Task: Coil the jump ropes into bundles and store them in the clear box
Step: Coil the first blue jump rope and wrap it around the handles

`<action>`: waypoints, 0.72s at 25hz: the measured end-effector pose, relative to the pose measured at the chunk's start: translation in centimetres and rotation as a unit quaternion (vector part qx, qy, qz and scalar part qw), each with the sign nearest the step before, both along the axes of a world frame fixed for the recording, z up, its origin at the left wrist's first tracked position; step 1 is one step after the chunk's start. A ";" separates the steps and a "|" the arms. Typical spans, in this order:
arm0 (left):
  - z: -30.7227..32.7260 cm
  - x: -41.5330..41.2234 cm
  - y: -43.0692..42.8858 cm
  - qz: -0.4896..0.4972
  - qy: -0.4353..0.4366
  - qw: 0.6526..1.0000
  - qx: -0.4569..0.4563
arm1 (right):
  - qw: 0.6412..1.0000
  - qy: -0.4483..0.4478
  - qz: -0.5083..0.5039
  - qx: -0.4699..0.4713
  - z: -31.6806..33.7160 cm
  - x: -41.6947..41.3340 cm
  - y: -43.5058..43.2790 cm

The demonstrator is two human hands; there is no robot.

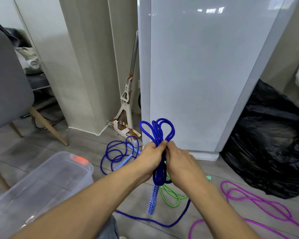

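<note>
My left hand (151, 156) and my right hand (178, 159) both grip a folded blue jump rope (156, 131) in mid-air; its loops fan out above my fists. One blue-and-white patterned handle (153, 199) hangs below them, and a loose tail of the rope trails over the floor. A second blue jump rope (117, 152) lies loosely coiled on the floor behind my left hand. A green rope (171, 195) lies under my hands, partly hidden. A purple rope (259, 204) sprawls at the lower right. The clear box (41, 187) stands open at the lower left.
A grey chair (9, 80) with wooden legs stands at the left. A mop (126, 100) leans in the corner beside a tall white appliance (205, 75). A black plastic bag (269, 144) fills the right side. The floor is grey wood planks.
</note>
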State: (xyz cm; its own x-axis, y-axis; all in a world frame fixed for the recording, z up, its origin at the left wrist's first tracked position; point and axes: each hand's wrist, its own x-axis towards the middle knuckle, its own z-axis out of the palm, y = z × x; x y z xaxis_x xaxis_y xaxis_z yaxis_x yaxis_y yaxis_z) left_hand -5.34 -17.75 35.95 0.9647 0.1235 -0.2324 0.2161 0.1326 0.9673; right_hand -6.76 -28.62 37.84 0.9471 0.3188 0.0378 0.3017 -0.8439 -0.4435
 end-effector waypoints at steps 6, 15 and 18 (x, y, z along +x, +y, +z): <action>1.0 1.7 1.7 0.115 -0.009 0.982 -0.151 | 1.000 0.003 0.026 -0.005 -0.3 0.6 -0.8; -1.3 3.7 9.3 0.250 -0.021 0.966 -0.064 | 0.969 0.213 0.093 -0.082 2.0 1.5 -4.9; -1.2 3.3 8.0 0.144 -0.045 0.987 0.046 | 0.993 0.086 0.025 -0.077 2.1 2.2 -5.8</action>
State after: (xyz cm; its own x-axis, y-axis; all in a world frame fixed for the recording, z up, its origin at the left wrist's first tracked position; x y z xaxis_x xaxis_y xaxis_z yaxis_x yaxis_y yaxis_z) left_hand -2.09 -9.73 34.77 0.9024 0.4130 -0.1227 0.0950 0.0869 0.9917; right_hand -4.52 -34.46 39.95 0.9181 0.3549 -0.1765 0.2757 -0.8917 -0.3590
